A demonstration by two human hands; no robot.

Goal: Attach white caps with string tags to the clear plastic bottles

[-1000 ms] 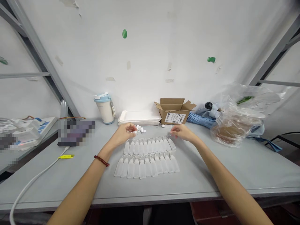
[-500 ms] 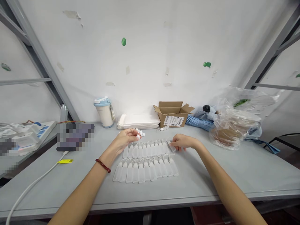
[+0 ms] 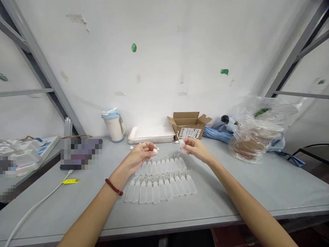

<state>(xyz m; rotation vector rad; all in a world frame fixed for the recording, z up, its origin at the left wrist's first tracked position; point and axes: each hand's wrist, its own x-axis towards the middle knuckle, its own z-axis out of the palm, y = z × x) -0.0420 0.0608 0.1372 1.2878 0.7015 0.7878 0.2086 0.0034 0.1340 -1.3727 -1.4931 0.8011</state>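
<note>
Two rows of small translucent squeeze bottles (image 3: 160,178) lie side by side on the grey table (image 3: 231,192). My right hand (image 3: 194,148) is raised above the far row, pinching one small bottle (image 3: 182,143) with its tethered cap dangling. My left hand (image 3: 140,155) hovers palm-up over the left end of the far row, its fingers curled around a small white cap (image 3: 155,150). A few loose white caps (image 3: 131,148) lie on the table just beyond my left hand.
At the back stand a blue-lidded cup (image 3: 113,125), a stack of white trays (image 3: 151,134) and an open cardboard box (image 3: 189,124). Clear plastic bags (image 3: 259,130) and blue cloth (image 3: 218,132) fill the right. A white cable (image 3: 33,209) runs along the left.
My right hand picked a bottle off the right end of the far row and lifted it. My left hand turned palm-up with a cap in its fingers.
</note>
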